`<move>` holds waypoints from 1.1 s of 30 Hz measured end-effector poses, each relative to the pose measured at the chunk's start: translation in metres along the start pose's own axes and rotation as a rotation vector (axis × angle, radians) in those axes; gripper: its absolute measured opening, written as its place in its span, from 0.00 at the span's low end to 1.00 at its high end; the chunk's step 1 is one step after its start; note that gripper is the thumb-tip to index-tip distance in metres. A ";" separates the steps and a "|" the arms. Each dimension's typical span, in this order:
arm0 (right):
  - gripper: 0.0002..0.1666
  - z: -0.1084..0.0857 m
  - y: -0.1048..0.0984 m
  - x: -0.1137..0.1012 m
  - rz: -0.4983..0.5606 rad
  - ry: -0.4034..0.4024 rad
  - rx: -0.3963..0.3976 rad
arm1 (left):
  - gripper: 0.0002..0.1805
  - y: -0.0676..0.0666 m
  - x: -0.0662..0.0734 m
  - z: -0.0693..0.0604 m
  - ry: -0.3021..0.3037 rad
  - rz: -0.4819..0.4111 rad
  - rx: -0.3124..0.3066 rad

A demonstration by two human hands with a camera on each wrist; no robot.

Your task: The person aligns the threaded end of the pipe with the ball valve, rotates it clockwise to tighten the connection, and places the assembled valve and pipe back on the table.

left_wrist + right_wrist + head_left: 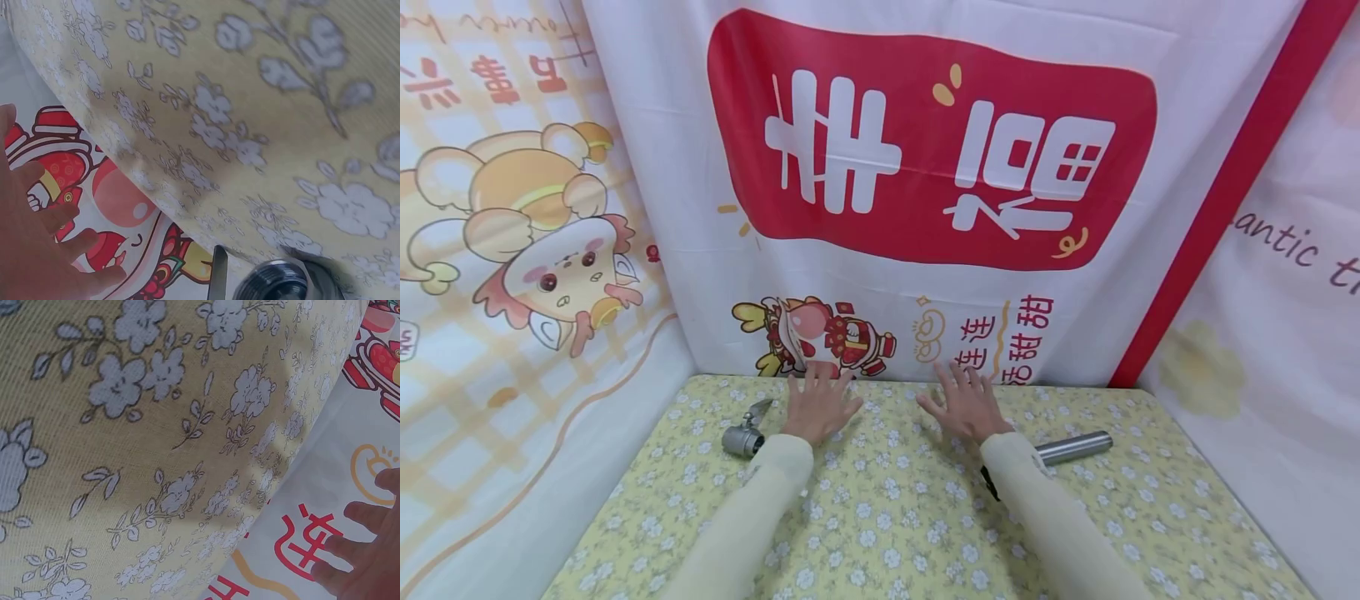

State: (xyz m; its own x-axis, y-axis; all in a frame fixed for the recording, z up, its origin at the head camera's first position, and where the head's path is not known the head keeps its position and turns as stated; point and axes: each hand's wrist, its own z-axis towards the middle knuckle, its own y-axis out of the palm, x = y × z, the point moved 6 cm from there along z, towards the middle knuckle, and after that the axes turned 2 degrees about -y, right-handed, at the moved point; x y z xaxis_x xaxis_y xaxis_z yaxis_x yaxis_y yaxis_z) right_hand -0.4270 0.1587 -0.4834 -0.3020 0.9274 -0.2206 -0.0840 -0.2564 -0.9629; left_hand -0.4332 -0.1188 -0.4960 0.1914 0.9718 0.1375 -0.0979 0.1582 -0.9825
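Both hands stretch forward over the far part of the table, fingers spread and holding nothing. The left hand [818, 405] is just right of a grey metal fitting [743, 438] with a lever; in the left wrist view the fitting [284, 281] shows its round threaded opening near the left hand [50, 250]. The right hand [967, 405] is left of a silver metal tube [1075, 447], whose near end is partly hidden by the right sleeve. Only the right hand [369, 544] shows in the right wrist view, without the tube.
A yellow floral cloth [880, 517] covers the table. Behind its far edge hangs a white curtain [677, 167] with a red printed panel, and printed cloths also hang at left and right. A small black piece [990, 483] shows beside the right sleeve.
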 end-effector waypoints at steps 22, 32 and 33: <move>0.53 -0.011 -0.002 -0.004 -0.022 -0.069 0.021 | 0.34 -0.011 -0.001 -0.022 0.084 0.009 0.068; 0.52 -0.016 -0.002 0.000 0.022 -0.100 0.024 | 0.34 -0.007 -0.006 -0.028 0.079 -0.014 0.004; 0.53 -0.016 -0.002 0.000 0.026 -0.099 0.017 | 0.34 -0.006 -0.007 -0.029 0.077 -0.012 -0.006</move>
State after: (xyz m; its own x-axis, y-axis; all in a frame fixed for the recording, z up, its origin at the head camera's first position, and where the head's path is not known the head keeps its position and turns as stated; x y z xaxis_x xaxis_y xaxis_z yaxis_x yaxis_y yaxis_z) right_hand -0.4116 0.1639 -0.4844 -0.3967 0.8892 -0.2278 -0.0912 -0.2852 -0.9541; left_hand -0.4052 -0.1314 -0.4942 0.2671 0.9535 0.1393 -0.0898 0.1686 -0.9816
